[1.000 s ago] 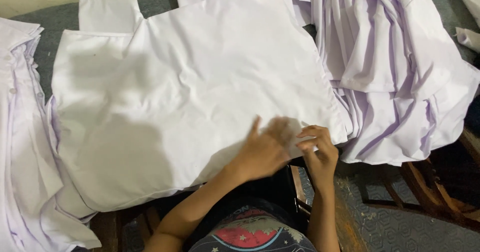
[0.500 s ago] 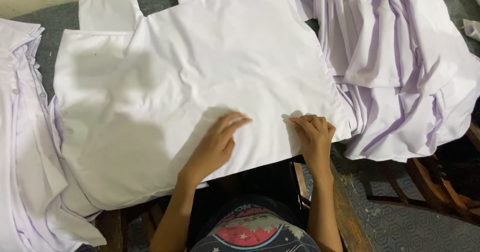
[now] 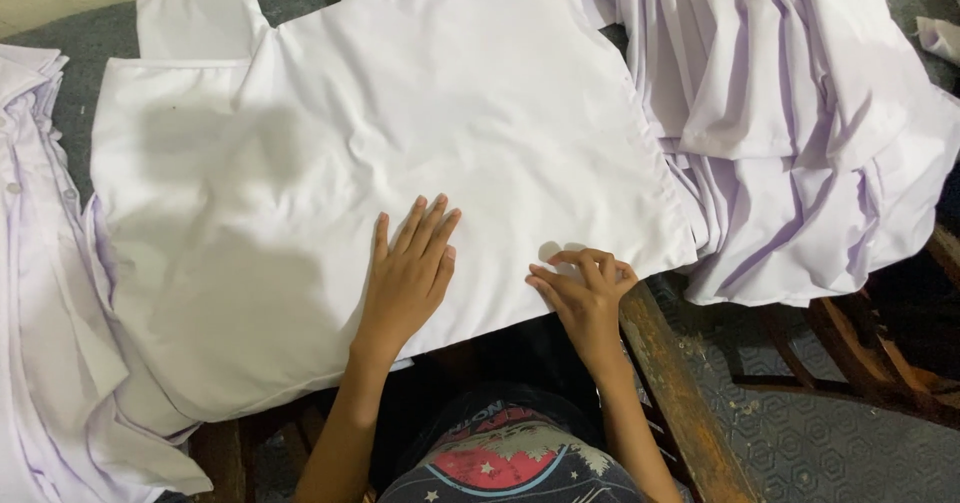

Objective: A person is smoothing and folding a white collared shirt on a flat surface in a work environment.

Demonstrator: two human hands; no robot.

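A white shirt [image 3: 420, 133] lies spread flat, back side up, across the work surface in front of me. My left hand [image 3: 408, 275] rests palm down on its near part, fingers together and stretched out. My right hand [image 3: 585, 288] sits at the shirt's near hem, fingers curled and pinching the cloth edge. A sleeve [image 3: 195, 13] sticks out at the far left.
A heap of white and pale lilac shirts [image 3: 800, 113] lies at the right. A stack of folded white shirts [image 3: 40, 293] lies at the left. A wooden table edge [image 3: 680, 403] runs below my right hand, with patterned grey floor [image 3: 840, 443] beyond.
My left hand slid left, away from the right hand, and now lies flat on the shirt. My right hand stayed at the hem and curled its fingers on the edge.
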